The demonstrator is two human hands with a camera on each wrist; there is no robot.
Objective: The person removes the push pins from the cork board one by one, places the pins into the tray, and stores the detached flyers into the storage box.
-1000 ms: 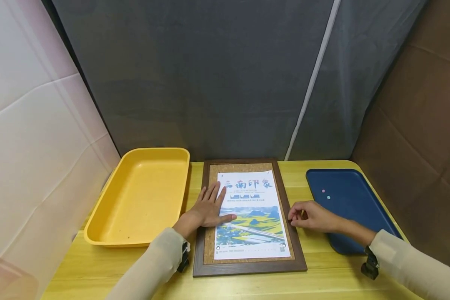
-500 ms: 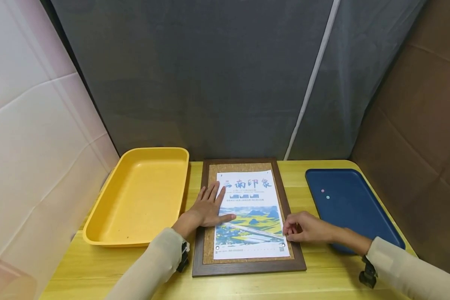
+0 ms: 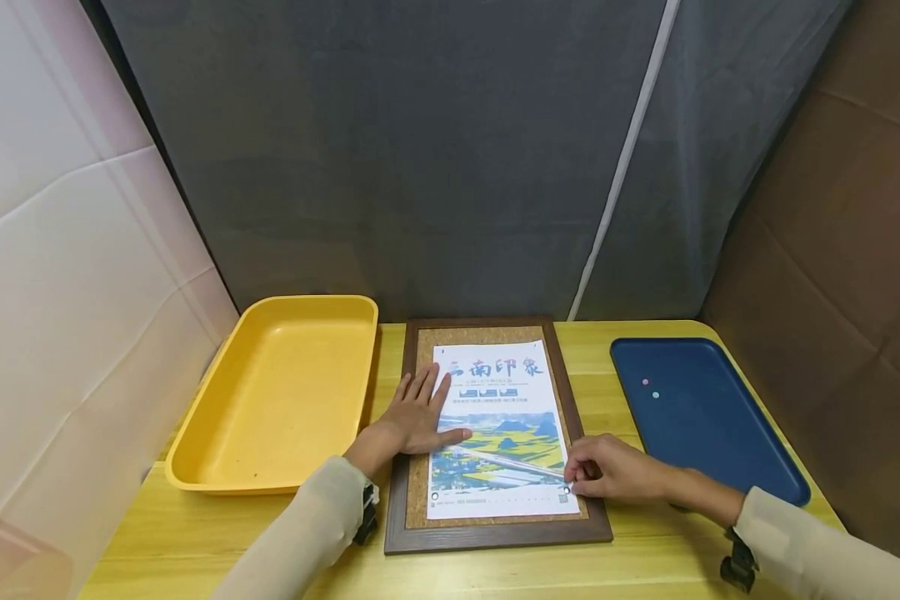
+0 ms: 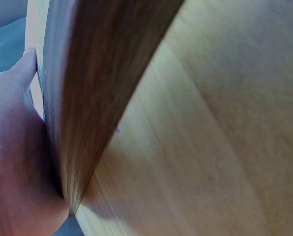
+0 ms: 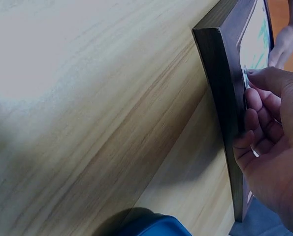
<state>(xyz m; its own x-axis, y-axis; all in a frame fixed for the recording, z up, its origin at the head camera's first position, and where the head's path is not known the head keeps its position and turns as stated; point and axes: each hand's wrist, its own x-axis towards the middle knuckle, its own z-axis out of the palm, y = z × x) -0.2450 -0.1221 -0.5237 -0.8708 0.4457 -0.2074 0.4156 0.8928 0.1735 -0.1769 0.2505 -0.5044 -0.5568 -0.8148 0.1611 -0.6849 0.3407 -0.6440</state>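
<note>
A printed poster [image 3: 506, 458] with a landscape picture lies on a framed corkboard [image 3: 497, 540]. My left hand [image 3: 414, 421] rests flat on the poster's left side, fingers spread. My right hand [image 3: 615, 469] is at the lower right corner, its fingers curled; thumb and fingertips meet at a small round thumbtack [image 3: 566, 491] there. In the right wrist view the thumb [image 5: 272, 77] touches that tack, partly hidden. Another tack [image 3: 435, 496] sits at the lower left corner, and small dark marks show at both upper corners.
A yellow tray [image 3: 270, 488] stands left of the board. On the right is a dark blue tray [image 3: 720, 417] holding a small pink round piece [image 3: 645, 382] and a pale blue one [image 3: 656, 395]. All stand on a wooden table [image 3: 195, 542], with fabric walls around it.
My right hand has moved from beside the frame's right edge toward me and slightly left, to the lower right tack. The left hand has stayed in place.
</note>
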